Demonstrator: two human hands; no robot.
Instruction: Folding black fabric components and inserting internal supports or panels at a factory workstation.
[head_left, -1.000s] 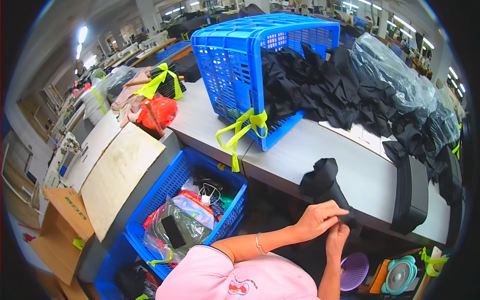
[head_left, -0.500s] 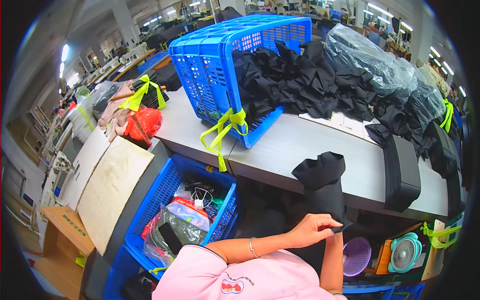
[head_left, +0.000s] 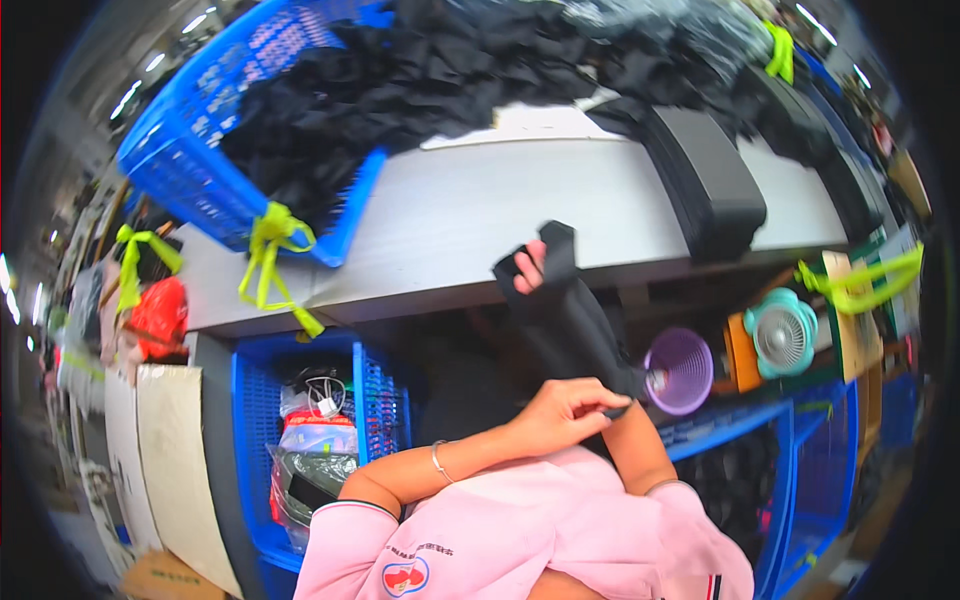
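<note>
Cloth covered my right forearm: a black fabric tube (head_left: 575,330) sat over it like a sleeve. Only the fingertips of my right hand (head_left: 531,268) showed out of its far end. They were curled around the folded upper edge, though I could not tell how firmly they held it, because the fabric hid most of the hand.

My left hand (head_left: 565,410) was closed in a pinch on the lower edge of the tube, just beside my right elbow, thumb and fingers pressed together on the cloth.

Beyond my right fingertips lay the grey table (head_left: 450,220), with a heap of black pieces (head_left: 400,90) further off and a blue basket (head_left: 180,170) to the left of it. A purple cup (head_left: 680,370) was near my left fingers, on their right side.

I judged that I was in the middle of drawing the tube along the arm, perhaps to turn or straighten it. The next move called for a steady pull with the pinching fingers while the right fingertips kept the upper edge, so that the cloth did not bunch at the wrist.
</note>
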